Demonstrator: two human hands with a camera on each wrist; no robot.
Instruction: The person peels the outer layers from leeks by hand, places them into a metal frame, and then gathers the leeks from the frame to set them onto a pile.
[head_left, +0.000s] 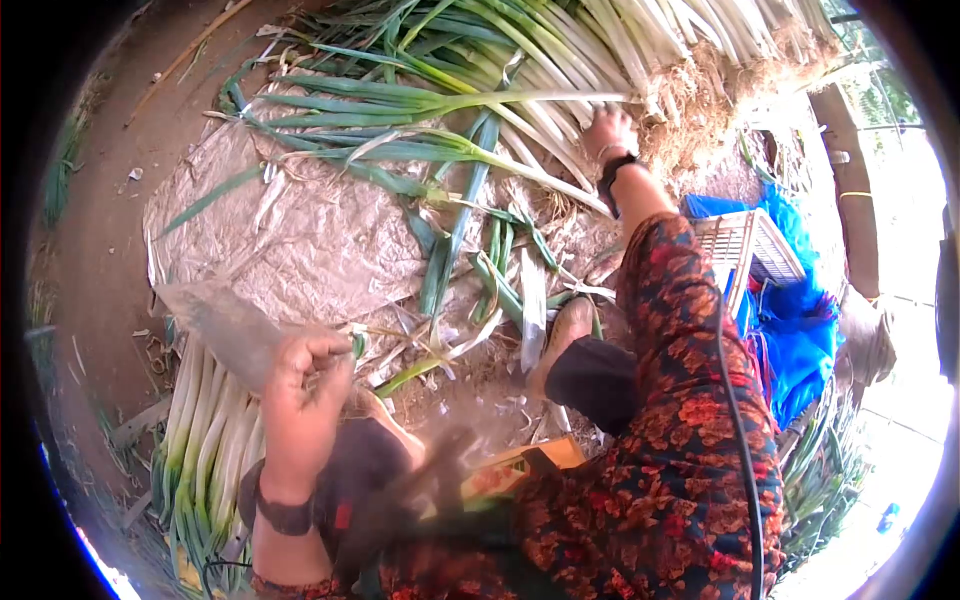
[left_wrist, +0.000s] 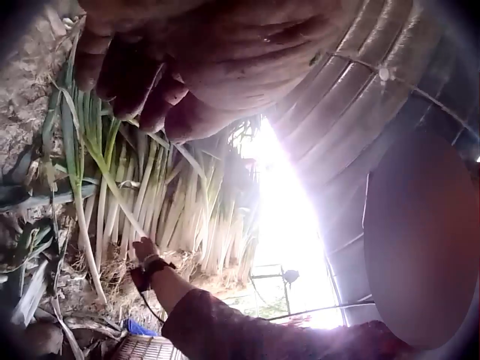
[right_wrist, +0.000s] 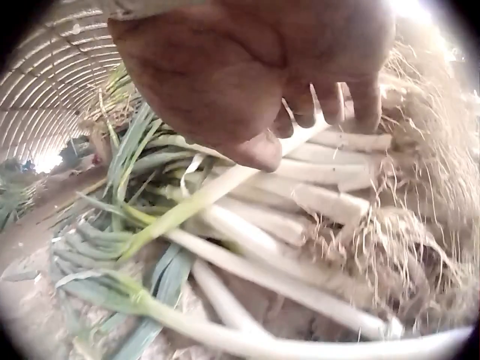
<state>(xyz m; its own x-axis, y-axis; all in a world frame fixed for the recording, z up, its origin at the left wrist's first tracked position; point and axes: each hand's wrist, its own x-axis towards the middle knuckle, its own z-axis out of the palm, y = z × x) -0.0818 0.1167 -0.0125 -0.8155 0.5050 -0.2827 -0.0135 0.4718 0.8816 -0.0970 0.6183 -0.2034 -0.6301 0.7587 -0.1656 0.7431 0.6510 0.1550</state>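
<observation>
My right hand (head_left: pixel 610 135) reaches forward into a heap of leeks (head_left: pixel 560 60), near their root ends. In the right wrist view, the fingers and thumb of this hand (right_wrist: pixel 255 82) close about the white stalk of one leek (right_wrist: pixel 202 196), the thumb on the near side. Low at the left, my left hand (head_left: pixel 305 400) is raised with fingers loosely curled; nothing shows inside them in the left wrist view. Beside it in the head view lies a flat grey piece (head_left: pixel 220 325) with straight edges, overlapping a bundle of leeks (head_left: pixel 205 430).
Under the leeks spreads a crumpled pale sheet (head_left: pixel 320 230). Loose leaves (head_left: pixel 440 270) lie before my feet. At the right stand a white plastic crate (head_left: pixel 730 245) and blue sheeting (head_left: pixel 800 350). A shoe (head_left: pixel 570 330) stands near the middle, with a yellow-orange object (head_left: pixel 520 468) below me.
</observation>
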